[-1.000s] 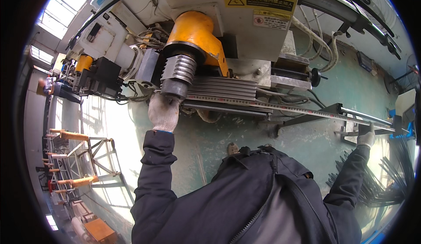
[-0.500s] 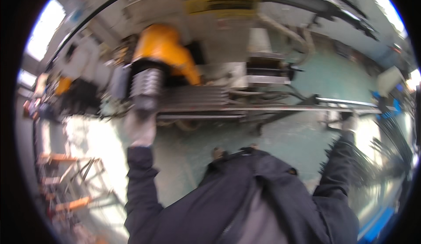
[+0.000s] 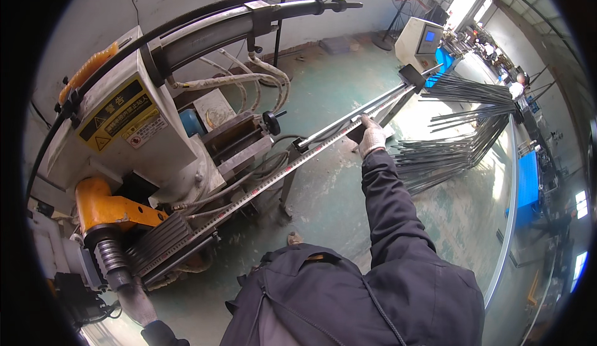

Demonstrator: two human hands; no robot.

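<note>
A ribbed metal cylinder (image 3: 112,256) with a dark lower end projects from an orange machine arm (image 3: 106,208) at lower left. My gloved left hand (image 3: 137,307) is closed on that dark end; its fingertips are hidden. A long rail with a measuring scale (image 3: 273,183) runs diagonally from the orange arm to a dark block (image 3: 411,77) at its far end. Along its far half, my gloved right hand (image 3: 372,135) has its fingers curled over the rail's edge, beside a small dark piece partly covered by the hand.
A clamp with a black handwheel (image 3: 272,123) sits behind the rail, near hoses and a machine housing with a yellow-black warning label (image 3: 119,117). Many thin dark rods (image 3: 448,150) lie at right. A grey control box (image 3: 418,43) and floor fans stand farther back.
My view has swung to the right, so the rail now slants and the rods and control box show more fully. Both hands stay at the same places on the machine.
</note>
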